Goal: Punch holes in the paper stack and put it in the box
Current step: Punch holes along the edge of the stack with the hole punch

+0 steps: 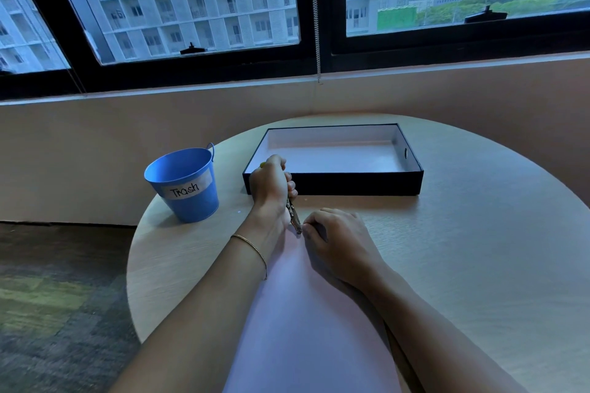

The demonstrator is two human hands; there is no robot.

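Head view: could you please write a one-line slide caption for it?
Left hand grips a punch on the paper stack, right hand holding it; empty box behind, bucket beside.

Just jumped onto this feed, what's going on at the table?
A person is punching the paper stack. The left hand grips a plier-type hole punch with its head at the stack's far edge, and the right hand holds that edge beside it. The box behind is open and looks empty. A blue bucket marked Trash stands left.
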